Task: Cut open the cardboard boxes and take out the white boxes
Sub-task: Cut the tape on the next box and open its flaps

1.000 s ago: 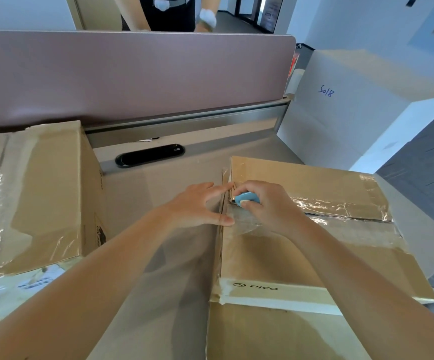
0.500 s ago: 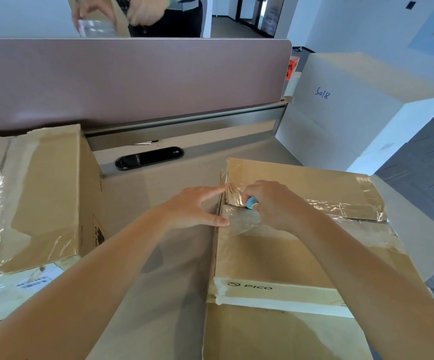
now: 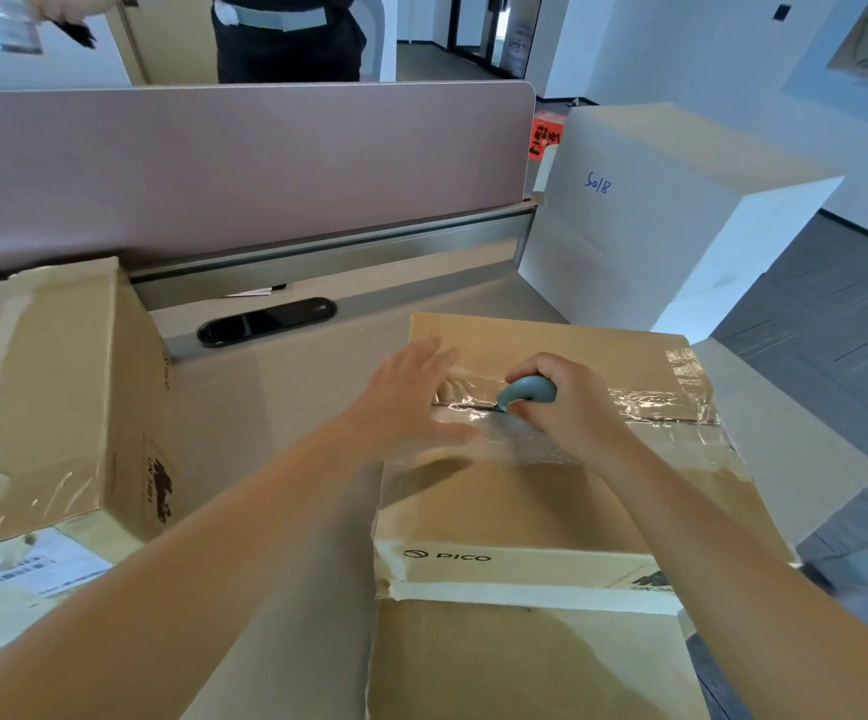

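Observation:
A taped cardboard box marked PICO lies flat on the desk in front of me. Clear tape runs across its top seam. My right hand is closed around a small blue cutter, whose tip sits in the taped seam near the box's left end. My left hand rests flat with fingers spread on the box's left edge, just left of the cutter. A second taped cardboard box stands at the left. No white box inside either carton is visible.
A pink desk divider rises behind the desk, with a black cable slot below it. A large white box marked 5018 stands at the right, past the desk edge. Another person stands behind the divider.
My right hand has slid the cutter rightward along the tape seam, away from the box's left edge. My left hand has opened and flattened onto the box. The view has tilted slightly.

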Demonstrator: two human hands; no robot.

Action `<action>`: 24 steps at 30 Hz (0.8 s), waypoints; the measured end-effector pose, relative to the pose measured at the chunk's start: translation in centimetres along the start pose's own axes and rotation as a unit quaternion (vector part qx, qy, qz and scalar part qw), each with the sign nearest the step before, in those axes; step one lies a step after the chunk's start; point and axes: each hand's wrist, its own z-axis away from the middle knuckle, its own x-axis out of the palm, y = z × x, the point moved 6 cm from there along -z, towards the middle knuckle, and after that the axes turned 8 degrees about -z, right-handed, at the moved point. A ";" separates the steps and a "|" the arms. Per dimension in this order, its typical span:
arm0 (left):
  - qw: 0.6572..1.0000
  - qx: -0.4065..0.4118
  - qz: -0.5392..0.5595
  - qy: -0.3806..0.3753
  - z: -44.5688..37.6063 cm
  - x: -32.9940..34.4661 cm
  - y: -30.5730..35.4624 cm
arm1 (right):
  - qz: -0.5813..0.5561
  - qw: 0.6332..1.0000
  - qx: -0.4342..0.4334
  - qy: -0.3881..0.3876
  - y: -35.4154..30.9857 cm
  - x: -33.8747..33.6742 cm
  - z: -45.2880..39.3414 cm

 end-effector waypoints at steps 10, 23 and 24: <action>0.993 -0.027 -0.115 -0.012 -0.7 2.2 1.2 | 0.134 0.985 -0.077 -0.079 -0.3 1.0 -0.4; 0.984 -0.038 -0.170 -0.046 -1.6 1.3 0.0 | 0.191 0.978 -0.001 -0.083 3.4 -5.6 -0.2; 0.981 -0.045 -0.185 -0.046 -1.8 1.2 0.4 | 0.175 0.981 0.004 -0.078 3.6 -6.2 -0.1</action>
